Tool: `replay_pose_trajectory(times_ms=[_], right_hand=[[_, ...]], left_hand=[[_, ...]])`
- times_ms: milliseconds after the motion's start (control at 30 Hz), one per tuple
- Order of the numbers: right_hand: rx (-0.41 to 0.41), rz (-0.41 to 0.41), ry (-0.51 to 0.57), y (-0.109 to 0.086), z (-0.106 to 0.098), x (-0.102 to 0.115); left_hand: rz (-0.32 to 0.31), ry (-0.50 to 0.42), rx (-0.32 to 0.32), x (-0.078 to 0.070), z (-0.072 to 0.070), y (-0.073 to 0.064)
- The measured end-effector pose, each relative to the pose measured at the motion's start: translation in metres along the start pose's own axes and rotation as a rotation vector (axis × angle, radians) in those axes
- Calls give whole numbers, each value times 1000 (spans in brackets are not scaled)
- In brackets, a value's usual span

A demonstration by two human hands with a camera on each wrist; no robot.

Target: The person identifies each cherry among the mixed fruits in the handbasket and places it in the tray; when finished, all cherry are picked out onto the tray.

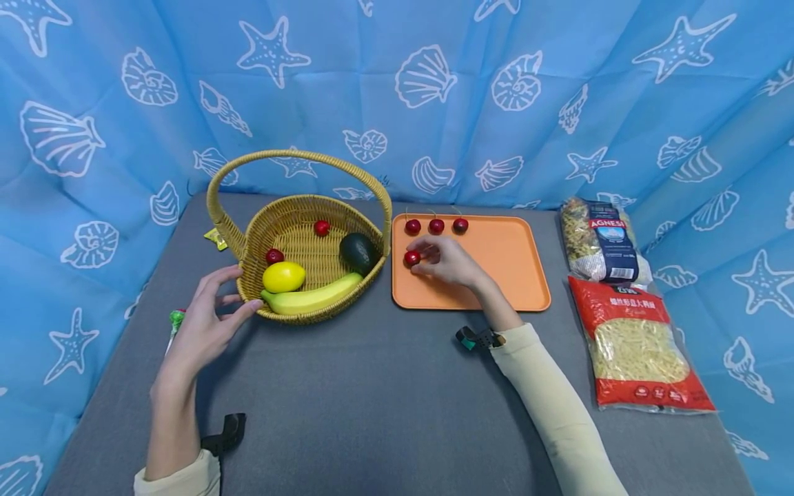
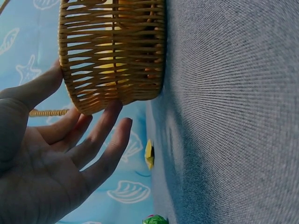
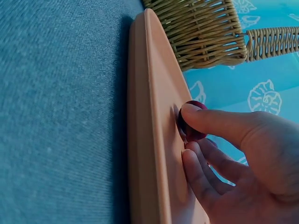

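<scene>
My right hand (image 1: 448,262) pinches a dark red cherry (image 1: 412,257) between thumb and fingers over the left part of the orange tray (image 1: 496,265). Close over the tray's surface, the cherry (image 3: 192,122) shows in the right wrist view, partly covered by the thumb. A row of three cherries (image 1: 436,226) lies along the tray's far edge. My left hand (image 1: 207,320) touches the left side of the wicker basket (image 1: 322,317), fingers spread and fairly straight, thumb at the rim. Inside the basket are a banana (image 1: 316,296), a lemon (image 1: 284,277), an avocado (image 1: 358,253) and two cherries (image 1: 322,227).
At the right stand two pasta bags, one marked AGNESI (image 1: 604,241) and a red one (image 1: 642,344). A yellow wrapped candy (image 1: 216,239) lies behind the basket's left side, a green-wrapped lollipop (image 1: 176,320) beside my left hand. The basket's tall handle (image 1: 298,156) arches above it.
</scene>
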State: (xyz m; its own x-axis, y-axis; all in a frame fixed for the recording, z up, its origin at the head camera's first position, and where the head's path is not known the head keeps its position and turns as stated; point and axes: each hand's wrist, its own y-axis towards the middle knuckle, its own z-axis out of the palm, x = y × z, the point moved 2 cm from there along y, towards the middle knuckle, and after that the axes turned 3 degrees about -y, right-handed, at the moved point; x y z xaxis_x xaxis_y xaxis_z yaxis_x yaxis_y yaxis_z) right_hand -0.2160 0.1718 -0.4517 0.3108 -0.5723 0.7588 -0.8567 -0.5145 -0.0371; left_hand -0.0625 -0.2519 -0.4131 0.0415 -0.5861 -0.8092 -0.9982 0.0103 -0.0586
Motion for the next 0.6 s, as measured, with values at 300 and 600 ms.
replay_pose_trajectory(times_ms=[300,600], right_hand=[[-2,19,25,-4,-3,1],[-103,-40,146,-15,-19,20]], left_hand=[[-3,-3,7,-1,0,0],[-1,7,3,-1,-1,-1]])
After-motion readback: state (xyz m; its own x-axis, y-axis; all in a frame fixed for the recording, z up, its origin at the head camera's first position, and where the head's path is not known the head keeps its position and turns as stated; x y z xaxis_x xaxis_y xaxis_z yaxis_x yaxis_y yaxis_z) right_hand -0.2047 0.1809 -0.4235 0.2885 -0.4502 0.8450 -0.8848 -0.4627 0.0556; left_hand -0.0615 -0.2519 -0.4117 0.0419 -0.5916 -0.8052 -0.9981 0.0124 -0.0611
